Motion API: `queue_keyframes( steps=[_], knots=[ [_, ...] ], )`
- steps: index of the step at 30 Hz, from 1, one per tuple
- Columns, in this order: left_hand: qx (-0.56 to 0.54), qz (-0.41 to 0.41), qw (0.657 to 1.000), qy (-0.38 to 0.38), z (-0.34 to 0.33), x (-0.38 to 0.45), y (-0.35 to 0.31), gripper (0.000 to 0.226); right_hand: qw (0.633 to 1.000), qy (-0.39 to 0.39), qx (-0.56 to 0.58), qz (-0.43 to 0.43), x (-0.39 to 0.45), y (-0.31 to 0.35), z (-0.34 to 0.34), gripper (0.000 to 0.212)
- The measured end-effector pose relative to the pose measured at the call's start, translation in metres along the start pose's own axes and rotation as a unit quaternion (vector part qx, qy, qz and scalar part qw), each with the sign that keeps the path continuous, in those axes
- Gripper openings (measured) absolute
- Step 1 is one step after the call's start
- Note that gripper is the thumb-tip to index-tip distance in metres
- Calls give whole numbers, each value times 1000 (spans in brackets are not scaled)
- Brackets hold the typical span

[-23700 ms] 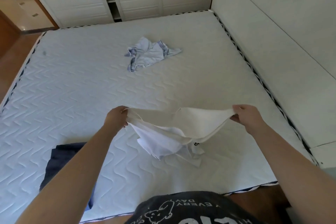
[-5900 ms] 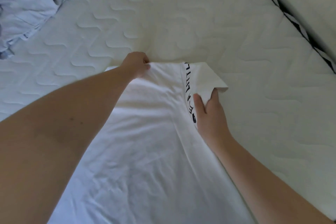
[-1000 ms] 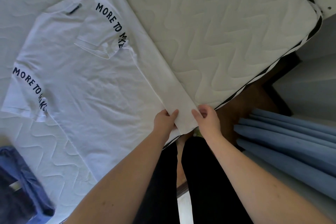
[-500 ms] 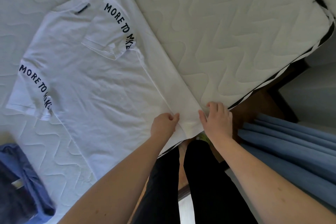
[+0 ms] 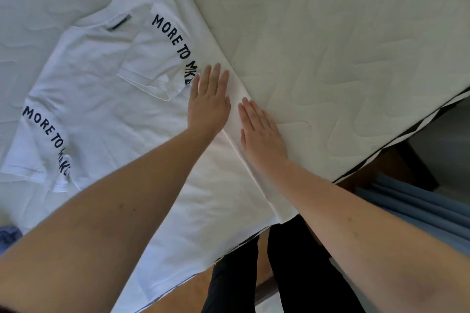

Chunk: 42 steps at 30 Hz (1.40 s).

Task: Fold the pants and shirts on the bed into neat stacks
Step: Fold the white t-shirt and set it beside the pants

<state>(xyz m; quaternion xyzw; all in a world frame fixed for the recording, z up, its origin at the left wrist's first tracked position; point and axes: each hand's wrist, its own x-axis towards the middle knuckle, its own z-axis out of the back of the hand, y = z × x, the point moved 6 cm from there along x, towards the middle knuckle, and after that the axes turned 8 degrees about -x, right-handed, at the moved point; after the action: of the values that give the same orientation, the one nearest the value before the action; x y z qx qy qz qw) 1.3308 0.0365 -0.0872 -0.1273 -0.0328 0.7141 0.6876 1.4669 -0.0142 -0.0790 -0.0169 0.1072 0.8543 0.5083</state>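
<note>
A white T-shirt [image 5: 122, 119] with black "MORE TO MKE" lettering on both sleeves lies spread flat on the mattress [image 5: 330, 46], its right side folded inward along a straight crease. My left hand [image 5: 209, 99] lies flat on the folded part, fingers straight, just below the right sleeve's lettering. My right hand [image 5: 262, 134] presses flat on the shirt's folded edge beside it, fingers straight. The shirt's hem reaches the mattress edge near my legs.
A blue garment [image 5: 9, 236] peeks in at the lower left edge. The mattress edge with black-and-white piping [image 5: 396, 140] runs diagonally on the right. Beyond it are wooden floor [image 5: 396, 168] and blue folds of fabric [image 5: 417, 203]. My black-clad legs [image 5: 292, 274] stand at the bed's edge.
Both hands let go of the shirt's hem corner and slid up along the folded edge. They now lie flat and open on the fabric.
</note>
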Motion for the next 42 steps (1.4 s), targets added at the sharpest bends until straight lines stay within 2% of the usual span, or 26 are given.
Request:
queue_keyframes(
  steps=[5,13,22,29,33,38,42],
  knots=[
    [80,-10,994,80,-24,15,38,64,998,-14,-22,58,40,10,-6,52],
    [48,-4,995,82,-29,12,49,62,986,19,-91,136,19,-13,-31,60],
    [51,3,993,106,-28,12,45,61,990,72,-70,96,-68,-23,-46,64],
    [108,10,987,121,-20,15,31,64,987,135,-81,29,-130,-15,-48,65],
    [69,25,991,109,-20,15,-1,67,984,163,-75,2,-149,-6,-47,68],
    [-48,71,989,124,-41,14,-26,70,984,171,-59,3,-154,-6,-47,70],
    [-50,60,990,115,-44,15,-20,70,986,161,-39,25,-151,-10,-41,67]
  ],
)
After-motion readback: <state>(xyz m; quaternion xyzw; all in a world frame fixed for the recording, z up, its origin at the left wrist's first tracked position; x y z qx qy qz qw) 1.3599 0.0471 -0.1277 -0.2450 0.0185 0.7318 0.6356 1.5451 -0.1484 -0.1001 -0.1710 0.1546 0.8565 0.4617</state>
